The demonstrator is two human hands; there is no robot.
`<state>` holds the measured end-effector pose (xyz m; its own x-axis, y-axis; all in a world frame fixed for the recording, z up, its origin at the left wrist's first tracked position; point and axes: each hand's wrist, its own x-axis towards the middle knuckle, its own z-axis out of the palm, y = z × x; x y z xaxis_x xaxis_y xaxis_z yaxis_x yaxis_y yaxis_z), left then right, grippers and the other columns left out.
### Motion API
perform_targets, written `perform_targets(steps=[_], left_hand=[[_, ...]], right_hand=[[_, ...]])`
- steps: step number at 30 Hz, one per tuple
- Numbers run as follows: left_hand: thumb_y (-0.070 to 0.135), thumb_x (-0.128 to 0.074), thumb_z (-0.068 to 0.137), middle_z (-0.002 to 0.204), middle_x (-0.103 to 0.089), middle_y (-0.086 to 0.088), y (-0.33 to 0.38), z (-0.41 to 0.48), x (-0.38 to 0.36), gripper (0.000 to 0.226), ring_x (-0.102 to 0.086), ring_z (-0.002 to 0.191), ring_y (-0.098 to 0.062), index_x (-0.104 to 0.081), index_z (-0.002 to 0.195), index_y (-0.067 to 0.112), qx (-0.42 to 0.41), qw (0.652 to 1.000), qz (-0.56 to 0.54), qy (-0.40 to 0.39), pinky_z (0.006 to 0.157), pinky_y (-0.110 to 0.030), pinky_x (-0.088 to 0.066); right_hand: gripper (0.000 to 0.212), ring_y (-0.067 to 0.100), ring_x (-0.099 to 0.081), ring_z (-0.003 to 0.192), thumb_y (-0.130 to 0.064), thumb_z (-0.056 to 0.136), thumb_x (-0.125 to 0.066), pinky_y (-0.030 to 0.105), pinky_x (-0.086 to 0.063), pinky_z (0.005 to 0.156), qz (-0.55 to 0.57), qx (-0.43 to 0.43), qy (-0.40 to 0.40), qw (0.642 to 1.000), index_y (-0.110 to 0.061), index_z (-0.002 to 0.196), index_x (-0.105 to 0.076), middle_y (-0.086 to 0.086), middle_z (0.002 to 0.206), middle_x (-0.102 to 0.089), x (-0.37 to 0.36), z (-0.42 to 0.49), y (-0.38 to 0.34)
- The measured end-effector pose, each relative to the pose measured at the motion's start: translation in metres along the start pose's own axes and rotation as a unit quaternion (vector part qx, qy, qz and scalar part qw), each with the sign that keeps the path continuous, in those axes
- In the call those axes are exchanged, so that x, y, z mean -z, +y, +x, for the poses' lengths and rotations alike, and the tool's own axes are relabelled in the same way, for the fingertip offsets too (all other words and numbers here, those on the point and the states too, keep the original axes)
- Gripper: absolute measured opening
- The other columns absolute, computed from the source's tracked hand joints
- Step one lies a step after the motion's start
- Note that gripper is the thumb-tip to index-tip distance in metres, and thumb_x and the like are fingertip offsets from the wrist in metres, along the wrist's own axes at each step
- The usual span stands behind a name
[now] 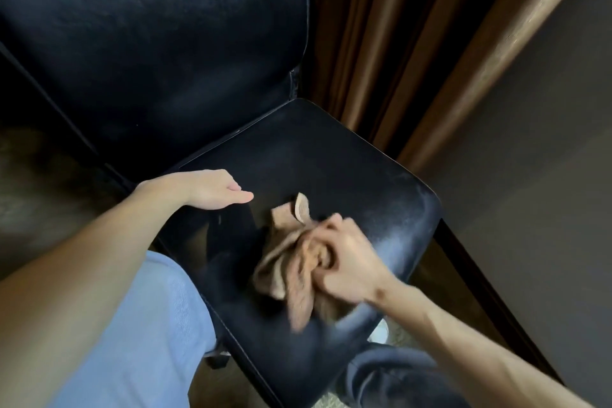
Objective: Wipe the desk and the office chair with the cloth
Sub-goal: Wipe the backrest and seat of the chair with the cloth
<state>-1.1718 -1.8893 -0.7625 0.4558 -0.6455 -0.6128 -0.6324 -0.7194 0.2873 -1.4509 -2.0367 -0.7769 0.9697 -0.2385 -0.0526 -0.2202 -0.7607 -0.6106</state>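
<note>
Right grip clenches the bunched cloth on the chair seat, left grip flat and empty alongside; firm overlapping strokes should reach the greyish right edge.

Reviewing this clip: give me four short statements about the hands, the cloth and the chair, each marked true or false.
1. The right hand grips the cloth. True.
2. The cloth lies on the floor. False: it is on the chair seat.
3. The left hand holds a spray bottle. False: it holds nothing; its fingers are straight, at the seat's edge.
4. A brown curtain hangs behind the chair. True.
</note>
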Motion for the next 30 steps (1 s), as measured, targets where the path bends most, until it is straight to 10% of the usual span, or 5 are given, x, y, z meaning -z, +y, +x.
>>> perform_targets(steps=[7, 13, 16, 19, 30], left_hand=[[0.065, -0.044, 0.100, 0.108, -0.043, 0.011, -0.010, -0.009, 0.000, 0.031, -0.044, 0.099, -0.012, -0.049, 0.099, 0.034, -0.008, 0.999, -0.042, 0.004, 0.096, -0.031, -0.034], [0.067, -0.042, 0.099, 0.109, -0.048, 0.014, 0.011, 0.004, 0.001, 0.035, -0.048, 0.103, -0.012, -0.045, 0.099, 0.032, -0.031, 0.999, -0.007, -0.007, 0.096, -0.032, -0.034], [0.066, -0.043, 0.099, 0.142, -0.053, 0.018, 0.021, 0.007, 0.008, 0.050, -0.046, 0.140, -0.013, -0.064, 0.127, 0.031, -0.034, 0.999, -0.002, 0.008, 0.115, -0.034, -0.030], [0.067, -0.043, 0.098, 0.161, -0.038, 0.015, 0.024, 0.004, 0.013, 0.068, -0.033, 0.150, -0.014, -0.046, 0.154, 0.028, -0.031, 0.999, -0.005, 0.023, 0.124, -0.037, -0.024], [0.063, -0.048, 0.099, 0.157, -0.046, 0.010, 0.038, -0.043, 0.000, 0.057, -0.042, 0.145, -0.019, -0.055, 0.146, 0.031, -0.049, 0.994, -0.047, 0.090, 0.120, -0.038, -0.030]], right_hand=[[0.061, 0.041, -0.044, 0.108, -0.024, 0.070, -0.065, 0.053, -0.049, 0.092, -0.165, -0.183, 0.252, 0.936, -0.030, 0.129, -0.056, 0.015, 0.117, -0.051, 0.098, 0.027, 0.090], [0.090, 0.050, -0.047, 0.126, -0.011, 0.078, -0.067, 0.053, -0.040, 0.112, -0.117, -0.332, 0.075, 0.933, -0.040, 0.156, -0.032, 0.029, 0.141, -0.048, 0.102, 0.023, 0.163], [0.089, 0.047, -0.036, 0.130, -0.025, 0.078, -0.069, 0.056, -0.036, 0.113, -0.126, -0.377, 0.094, 0.913, -0.033, 0.157, -0.030, 0.024, 0.145, -0.037, 0.060, 0.009, 0.155], [0.085, 0.045, -0.039, 0.124, -0.035, 0.072, -0.067, 0.054, -0.036, 0.107, -0.143, -0.334, 0.091, 0.927, -0.032, 0.152, -0.036, 0.023, 0.134, -0.042, 0.038, -0.006, 0.125], [0.066, 0.035, -0.042, 0.114, -0.045, 0.066, -0.060, 0.048, -0.043, 0.096, -0.091, -0.115, -0.036, 0.988, -0.040, 0.131, -0.052, 0.005, 0.118, -0.047, -0.092, -0.072, -0.065]])
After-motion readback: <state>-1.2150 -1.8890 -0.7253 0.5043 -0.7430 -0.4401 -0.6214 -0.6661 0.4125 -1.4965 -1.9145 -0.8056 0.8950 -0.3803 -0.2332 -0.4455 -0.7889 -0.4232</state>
